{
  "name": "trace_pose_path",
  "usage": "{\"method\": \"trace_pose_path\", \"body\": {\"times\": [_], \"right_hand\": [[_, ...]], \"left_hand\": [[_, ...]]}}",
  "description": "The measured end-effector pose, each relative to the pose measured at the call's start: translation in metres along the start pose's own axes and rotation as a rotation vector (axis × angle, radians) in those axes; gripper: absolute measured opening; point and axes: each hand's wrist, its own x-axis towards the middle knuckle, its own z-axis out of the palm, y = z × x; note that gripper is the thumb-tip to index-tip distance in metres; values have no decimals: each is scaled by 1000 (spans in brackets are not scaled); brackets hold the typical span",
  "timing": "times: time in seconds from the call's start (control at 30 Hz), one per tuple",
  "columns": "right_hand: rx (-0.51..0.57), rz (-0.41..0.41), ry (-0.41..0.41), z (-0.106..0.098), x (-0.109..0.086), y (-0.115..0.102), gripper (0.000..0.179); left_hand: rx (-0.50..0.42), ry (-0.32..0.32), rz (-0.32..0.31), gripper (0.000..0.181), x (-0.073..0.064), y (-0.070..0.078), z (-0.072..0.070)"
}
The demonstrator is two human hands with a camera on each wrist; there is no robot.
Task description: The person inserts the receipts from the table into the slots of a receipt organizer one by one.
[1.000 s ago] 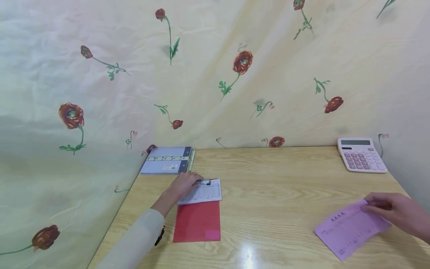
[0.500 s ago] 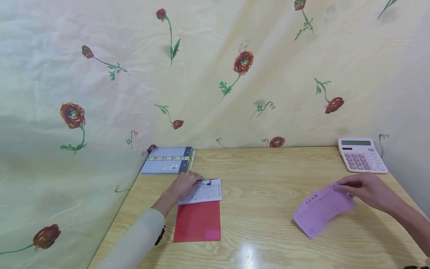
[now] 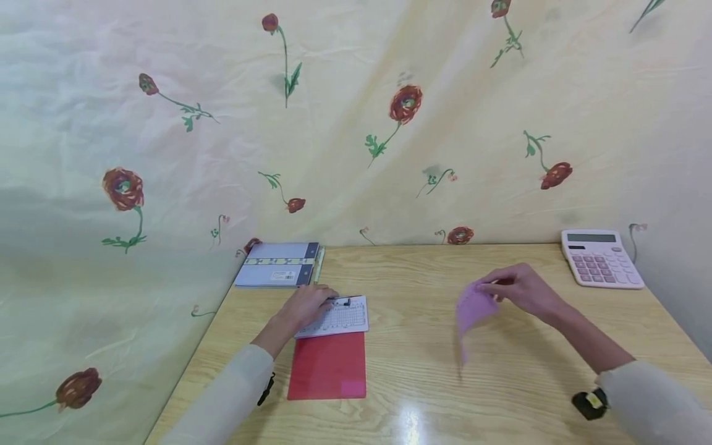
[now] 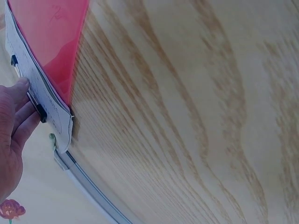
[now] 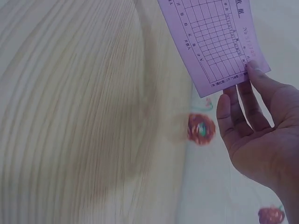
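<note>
My left hand (image 3: pixel 308 307) grips the clip (image 3: pixel 340 302) at the top of a stack of white printed forms (image 3: pixel 341 318). Thumb and fingers show on this black-ended clip in the left wrist view. A red folder (image 3: pixel 327 364) lies under the forms and extends toward me, with a pink patch at its lower right corner. Right of centre, my right hand (image 3: pixel 523 287) holds a pink receipt slip (image 3: pixel 473 307) over the table. In the right wrist view the slip (image 5: pixel 215 42) is pinched near one corner, its printed grid showing.
At the back left lies a blue-grey notebook (image 3: pixel 274 272) with a pen (image 3: pixel 318 264) along its right side. A white calculator (image 3: pixel 601 259) rests at the back right. Flower-patterned cloth (image 3: pixel 345 123) rises behind the wooden table (image 3: pixel 434 284).
My right hand has carried the pink receipt slip leftward and away from me; the slip now hangs edge-on. The left hand, forms and red folder have stayed in place.
</note>
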Motion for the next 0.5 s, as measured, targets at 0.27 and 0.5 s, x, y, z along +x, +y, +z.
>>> {"method": "trace_pose_path", "body": {"times": [0.27,0.5], "right_hand": [[131,92,-22,47,39,-14,20],[164,180,-55,89,60,-22,24]], "left_hand": [[-3,9,10,28,-1,0,0],[6,13,8,27,-1,1,0]]}}
